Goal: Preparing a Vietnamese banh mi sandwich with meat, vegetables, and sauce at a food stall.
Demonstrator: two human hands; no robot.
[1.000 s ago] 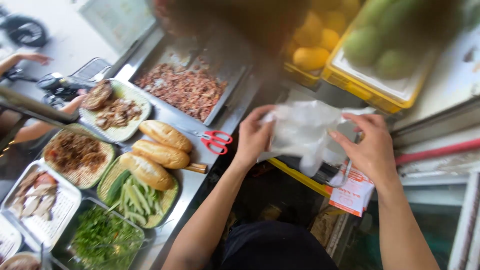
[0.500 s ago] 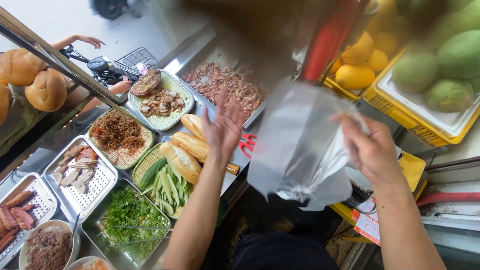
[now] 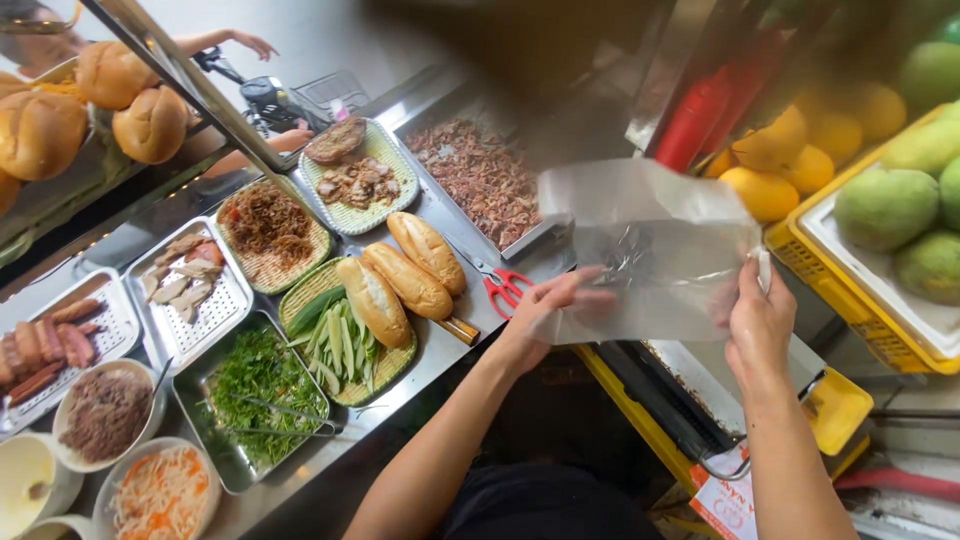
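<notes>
While we look down over the steel counter [image 3: 445, 215], our left hand [image 3: 555, 310] and right hand [image 3: 758, 318] each pinch an edge of a clear plastic bag [image 3: 645, 250], holding it spread in the air between them. Just left of it lie red-handled scissors [image 3: 505, 288] and three baguettes [image 3: 405, 280], beside cucumber strips [image 3: 335, 340].

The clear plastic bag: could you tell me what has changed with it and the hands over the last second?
The clear plastic bag, bunched between both hands a second ago, was lifted and spread flat. The left hand, which half a second ago reached toward the bread rolls, has come back to the bag's lower left edge. The right hand has kept its grip on the right edge. The rolls, red scissors and food trays look unmoved.
</notes>
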